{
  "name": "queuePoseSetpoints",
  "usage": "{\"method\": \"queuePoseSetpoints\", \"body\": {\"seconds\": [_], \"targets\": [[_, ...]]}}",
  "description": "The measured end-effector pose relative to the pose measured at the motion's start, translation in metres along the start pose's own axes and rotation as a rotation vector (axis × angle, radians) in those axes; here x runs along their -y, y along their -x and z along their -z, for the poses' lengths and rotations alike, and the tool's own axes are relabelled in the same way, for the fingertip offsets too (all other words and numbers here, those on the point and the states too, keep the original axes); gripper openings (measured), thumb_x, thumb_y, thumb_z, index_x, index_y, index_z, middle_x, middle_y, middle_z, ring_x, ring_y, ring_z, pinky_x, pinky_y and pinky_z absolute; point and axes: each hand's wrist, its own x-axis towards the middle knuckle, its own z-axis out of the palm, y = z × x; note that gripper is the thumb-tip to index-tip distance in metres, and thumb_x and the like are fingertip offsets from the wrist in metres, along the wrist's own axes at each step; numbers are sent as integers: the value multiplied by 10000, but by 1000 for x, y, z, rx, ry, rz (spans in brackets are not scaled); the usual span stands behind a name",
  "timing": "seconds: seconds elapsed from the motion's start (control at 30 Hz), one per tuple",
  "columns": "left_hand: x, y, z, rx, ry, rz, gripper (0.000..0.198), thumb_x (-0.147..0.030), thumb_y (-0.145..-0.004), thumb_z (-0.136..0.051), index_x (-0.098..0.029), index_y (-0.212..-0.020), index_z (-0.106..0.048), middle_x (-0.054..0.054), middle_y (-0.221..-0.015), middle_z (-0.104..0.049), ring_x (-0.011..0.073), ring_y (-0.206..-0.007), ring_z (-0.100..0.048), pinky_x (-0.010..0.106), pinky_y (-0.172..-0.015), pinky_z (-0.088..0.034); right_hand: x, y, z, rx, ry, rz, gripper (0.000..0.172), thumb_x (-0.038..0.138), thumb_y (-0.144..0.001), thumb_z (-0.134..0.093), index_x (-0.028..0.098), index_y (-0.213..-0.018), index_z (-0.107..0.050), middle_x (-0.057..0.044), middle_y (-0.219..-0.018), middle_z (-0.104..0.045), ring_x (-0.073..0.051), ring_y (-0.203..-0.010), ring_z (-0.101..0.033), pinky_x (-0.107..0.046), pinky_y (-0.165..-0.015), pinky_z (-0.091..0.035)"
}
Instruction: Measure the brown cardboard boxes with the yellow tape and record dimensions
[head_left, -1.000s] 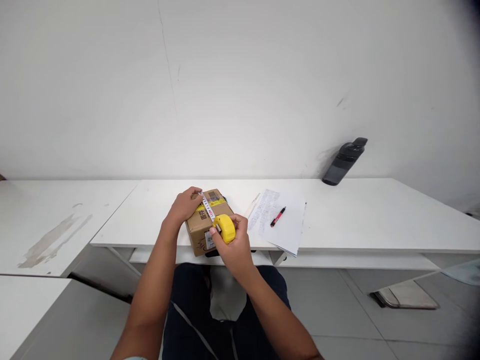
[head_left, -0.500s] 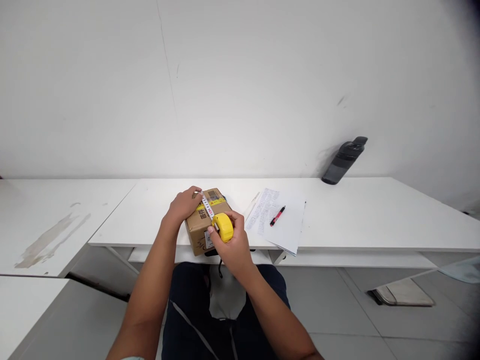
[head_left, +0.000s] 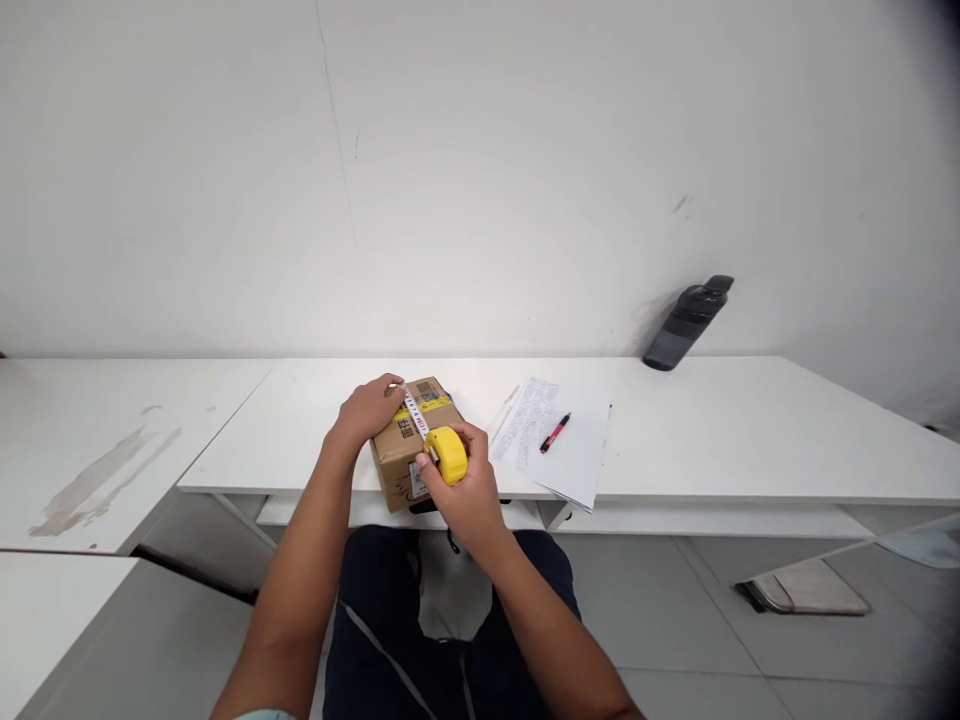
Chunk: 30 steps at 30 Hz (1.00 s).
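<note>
A brown cardboard box [head_left: 397,470] with yellow tape and dark print sits at the front edge of the white desk. Across its top runs the white blade [head_left: 415,412] of a tape measure. My right hand [head_left: 472,490] is closed around the yellow tape measure case [head_left: 448,455] at the box's near edge. At the far left of the box top, my left hand [head_left: 367,408] pinches the blade's end, its palm resting against the box. The left fingertips partly hide that end.
Right of the box lie written sheets of paper [head_left: 577,465] with a red and black pen [head_left: 555,432] on them. A dark bottle [head_left: 686,322] stands by the wall at the back right. Under the desk edge is a shelf [head_left: 675,516].
Both hands, the box and the tape measure stay almost exactly where they were. Only the view has shifted very slightly.
</note>
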Motion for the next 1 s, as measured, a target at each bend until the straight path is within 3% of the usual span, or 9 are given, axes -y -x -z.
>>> {"method": "queuePoseSetpoints", "body": {"seconds": [0.23,0.4,0.5,0.6,0.73,0.8,0.87,0.93,1.0], "targets": [[9,-3,-5,9,107,-19,406,-479,-906,-495,-309,-1231,-669,59,-1150,-753,277,-984,-689,384,-838,-516,-7,-2,-2,0,-26,3,455,415,-802,-708,255,-1172,-499,-73,-1089,-679,-243,-975,-695,-362,-772,-585],[11,-2,-10,-9,236,-14,463,-520,-889,-539,-286,-1272,-652,74,-1151,-741,262,-983,-691,379,-867,-524,-10,4,-6,-10,-75,6,510,409,-811,-716,242,-1237,-491,-105,-1172,-670,-247,-1052,-686,-390,-867,-585],[15,4,-11,-186,515,-6,524,-537,-903,-527,-244,-1331,-595,98,-1263,-689,241,-1093,-662,348,-914,-522,-16,13,-9,-55,-135,41,621,393,-833,-717,215,-1361,-442,-152,-1260,-652,-249,-1137,-669,-407,-943,-572],[29,23,-16,-455,843,138,486,-543,-967,-396,-252,-1320,-558,103,-1435,-580,221,-1304,-549,328,-981,-502,-26,13,-6,-173,-198,163,595,393,-874,-690,214,-1387,-447,-170,-1342,-629,-249,-1197,-652,-430,-992,-555],[50,77,-53,-657,1100,338,422,-528,-999,-365,-254,-1269,-538,99,-1489,-517,211,-1402,-452,378,-1088,-437,-37,-13,8,-327,-280,332,656,506,-847,-709,210,-1394,-499,-164,-1367,-638,-275,-1266,-616,-468,-1062,-507],[55,108,-81,-658,1124,435,368,-491,-984,-452,-249,-1252,-525,119,-1518,-467,246,-1437,-408,429,-1103,-427,-40,-29,13,-278,-307,245,713,559,-837,-704,191,-1419,-517,-162,-1334,-666,-280,-1260,-619,-470,-1081,-490],[56,132,-105,-541,1275,617,334,-472,-953,-548,-278,-1224,-521,93,-1450,-519,243,-1420,-439,426,-1083,-455,-42,-40,14,-176,-329,126,744,588,-834,-696,177,-1433,-533,-155,-1288,-697,-280,-1226,-638,-463,-1074,-495],[56,144,-117,-430,1389,626,332,-444,-936,-608,-280,-1213,-528,87,-1374,-578,235,-1366,-505,414,-1060,-477,-45,-41,13,-69,-332,51,757,598,-821,-703,171,-1428,-554,-147,-1254,-717,-279,-1184,-658,-452,-1047,-516],[56,147,-116,-345,1440,591,365,-393,-889,-696,-262,-1196,-547,97,-1337,-610,233,-1298,-567,395,-1022,-503,-47,-35,12,1,-313,23,750,598,-810,-713,165,-1408,-582,-146,-1238,-725,-280,-1157,-669,-443,-1031,-526]]}}
